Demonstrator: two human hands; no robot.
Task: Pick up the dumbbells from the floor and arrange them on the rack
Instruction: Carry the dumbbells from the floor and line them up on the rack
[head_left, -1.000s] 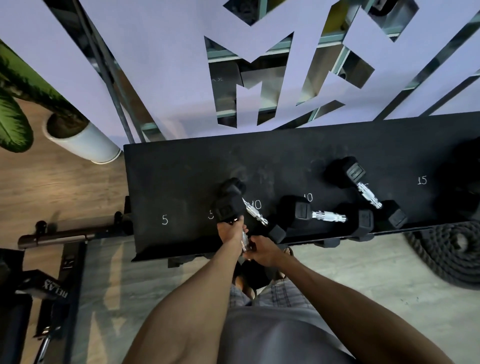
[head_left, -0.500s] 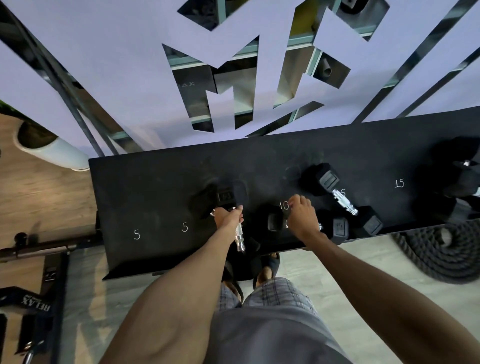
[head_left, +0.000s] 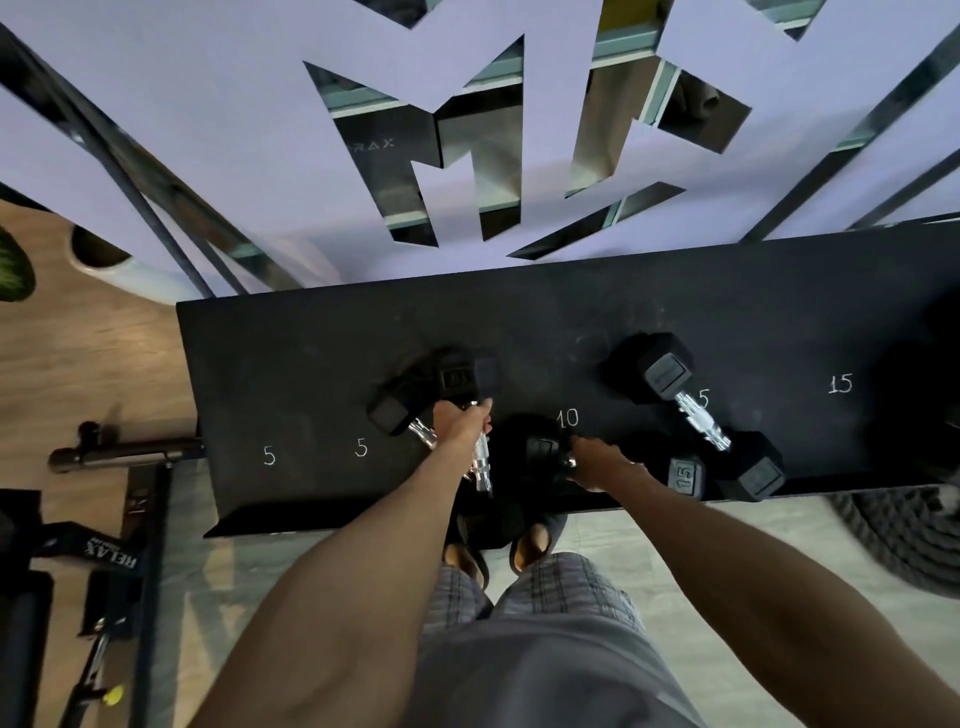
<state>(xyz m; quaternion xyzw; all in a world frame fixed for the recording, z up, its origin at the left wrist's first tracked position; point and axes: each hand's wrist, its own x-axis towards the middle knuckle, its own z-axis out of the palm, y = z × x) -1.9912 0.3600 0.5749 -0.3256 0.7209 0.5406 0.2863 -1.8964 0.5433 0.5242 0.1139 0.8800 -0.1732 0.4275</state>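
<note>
Dumbbells on rack, not yet aligned. Left hand clenched on small dumbbell handle near "5" marks; right hand grasping dumbbell by "10". Advise: seat each squarely at matching number, release only once steady.

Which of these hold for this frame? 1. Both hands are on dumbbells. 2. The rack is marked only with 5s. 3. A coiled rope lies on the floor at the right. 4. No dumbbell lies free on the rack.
1. True: the left hand and right hand each grip one.
2. False: the rack also shows 10 and 15.
3. True: the rope.
4. False: a free dumbbell lies at the right.
</note>
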